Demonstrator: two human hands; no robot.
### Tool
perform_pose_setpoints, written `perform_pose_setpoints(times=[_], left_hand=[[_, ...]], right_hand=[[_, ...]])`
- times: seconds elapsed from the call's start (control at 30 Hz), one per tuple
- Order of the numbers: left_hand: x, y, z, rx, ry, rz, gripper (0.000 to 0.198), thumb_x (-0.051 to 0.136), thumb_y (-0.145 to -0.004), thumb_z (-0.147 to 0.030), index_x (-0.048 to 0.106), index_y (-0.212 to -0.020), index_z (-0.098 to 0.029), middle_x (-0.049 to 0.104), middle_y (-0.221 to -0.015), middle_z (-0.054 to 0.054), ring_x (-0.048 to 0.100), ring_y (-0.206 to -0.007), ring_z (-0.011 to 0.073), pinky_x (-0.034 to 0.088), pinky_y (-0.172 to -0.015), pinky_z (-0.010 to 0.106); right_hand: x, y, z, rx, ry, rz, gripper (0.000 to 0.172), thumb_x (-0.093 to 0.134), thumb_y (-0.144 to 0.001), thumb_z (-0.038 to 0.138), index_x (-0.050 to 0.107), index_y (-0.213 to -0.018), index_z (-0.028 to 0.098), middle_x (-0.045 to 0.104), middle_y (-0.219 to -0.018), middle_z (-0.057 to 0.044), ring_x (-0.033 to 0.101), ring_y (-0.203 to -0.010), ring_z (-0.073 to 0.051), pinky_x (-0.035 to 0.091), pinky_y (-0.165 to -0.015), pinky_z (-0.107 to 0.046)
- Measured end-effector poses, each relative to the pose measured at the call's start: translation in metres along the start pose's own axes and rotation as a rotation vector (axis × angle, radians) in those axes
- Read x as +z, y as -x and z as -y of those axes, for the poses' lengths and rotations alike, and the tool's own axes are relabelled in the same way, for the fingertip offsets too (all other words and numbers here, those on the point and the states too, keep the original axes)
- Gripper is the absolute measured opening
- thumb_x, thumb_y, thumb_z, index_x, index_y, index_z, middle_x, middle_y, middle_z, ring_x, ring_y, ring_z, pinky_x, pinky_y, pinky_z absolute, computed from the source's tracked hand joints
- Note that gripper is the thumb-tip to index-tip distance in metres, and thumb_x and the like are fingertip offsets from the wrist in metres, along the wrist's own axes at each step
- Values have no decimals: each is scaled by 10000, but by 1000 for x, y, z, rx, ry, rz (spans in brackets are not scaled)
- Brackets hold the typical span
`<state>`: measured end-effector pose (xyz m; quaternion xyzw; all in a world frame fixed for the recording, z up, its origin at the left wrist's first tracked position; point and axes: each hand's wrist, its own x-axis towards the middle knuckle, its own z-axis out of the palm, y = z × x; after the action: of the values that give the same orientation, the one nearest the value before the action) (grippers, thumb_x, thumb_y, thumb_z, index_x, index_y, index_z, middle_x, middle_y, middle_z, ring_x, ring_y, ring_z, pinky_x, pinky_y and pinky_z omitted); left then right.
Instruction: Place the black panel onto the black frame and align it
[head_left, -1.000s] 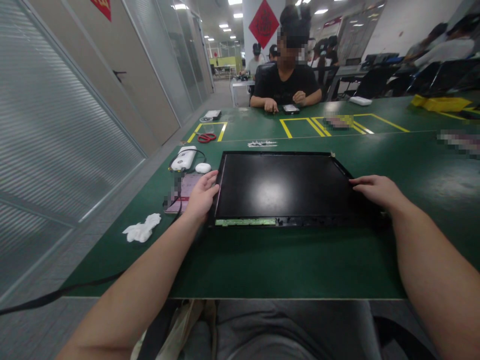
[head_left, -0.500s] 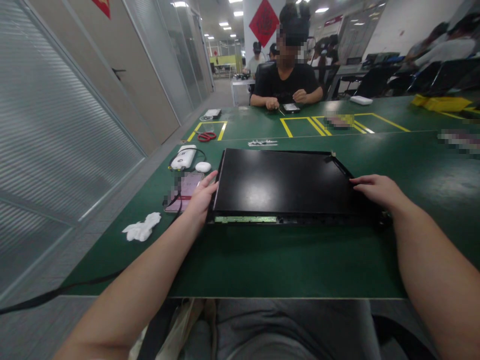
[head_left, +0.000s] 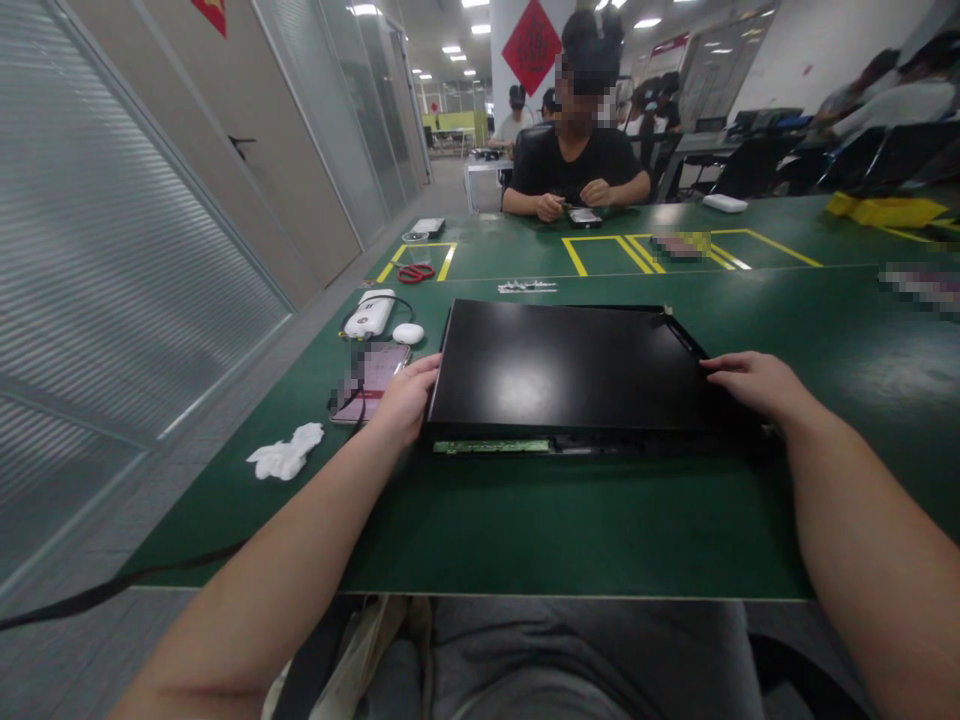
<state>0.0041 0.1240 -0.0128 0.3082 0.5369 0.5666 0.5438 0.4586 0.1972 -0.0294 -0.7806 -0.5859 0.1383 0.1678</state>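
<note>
A flat black LCD screen panel (head_left: 559,365) lies over a shallow black frame (head_left: 686,335) on the green table. The panel sits slightly askew, leaving the frame's right side exposed. A green circuit board strip (head_left: 491,447) shows below the panel's near edge. My left hand (head_left: 409,395) is closed on the panel's left edge, its thumb out of sight. At the opposite side, my right hand (head_left: 750,380) grips the frame's right edge, with fingertips on top and the lower fingers hidden.
Left of the panel are a phone (head_left: 375,375), a white power bank (head_left: 370,315), a white earbud case (head_left: 408,334) and crumpled tissue (head_left: 286,452). Red-handled scissors (head_left: 416,273) and white strips (head_left: 527,287) lie beyond. A co-worker (head_left: 574,165) sits opposite, hands at a small device (head_left: 583,217).
My left hand has shifted slightly, and the panel's left side has moved a little relative to the frame. My right hand stays in place. The co-worker's hand has moved closer to the small device.
</note>
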Motion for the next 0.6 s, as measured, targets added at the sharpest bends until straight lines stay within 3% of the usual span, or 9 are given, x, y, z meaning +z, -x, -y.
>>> perform_pose_setpoints(times=[0.1, 0.23, 0.43, 0.6], left_hand=[[1, -1, 0, 11, 39, 3, 359, 614, -699, -68, 759, -1024, -117, 788, -850, 71, 749, -818, 229, 603, -683, 307], [1, 0, 2, 36, 44, -32, 262, 640, -770, -233, 754, -982, -128, 782, -858, 84, 738, -932, 266, 607, -813, 373], [-4, 5, 7, 115, -113, 128, 532, 897, -537, -294, 729, -1023, -158, 782, -976, 77, 716, -996, 278, 564, -907, 392], [-7, 3, 9, 105, -149, 124, 554, 901, -524, -279, 729, -1036, -157, 784, -974, 81, 718, -996, 286, 562, -910, 412]], right_hand=[[0, 1, 2, -4, 19, 4, 341, 633, -747, 258, 798, -1042, 215, 757, -931, -69, 672, -874, -227, 512, -833, -335], [-1, 0, 1, 0, 38, 11, 345, 631, -757, 262, 795, -1057, 216, 753, -933, -69, 668, -875, -227, 507, -834, -335], [1, -4, -3, -33, 25, 17, 328, 630, -746, 253, 795, -1026, 212, 759, -985, -69, 672, -923, -230, 498, -870, -339], [2, -4, -4, -42, 31, 6, 320, 641, -738, 263, 798, -1013, 221, 761, -935, -64, 679, -882, -238, 512, -833, -352]])
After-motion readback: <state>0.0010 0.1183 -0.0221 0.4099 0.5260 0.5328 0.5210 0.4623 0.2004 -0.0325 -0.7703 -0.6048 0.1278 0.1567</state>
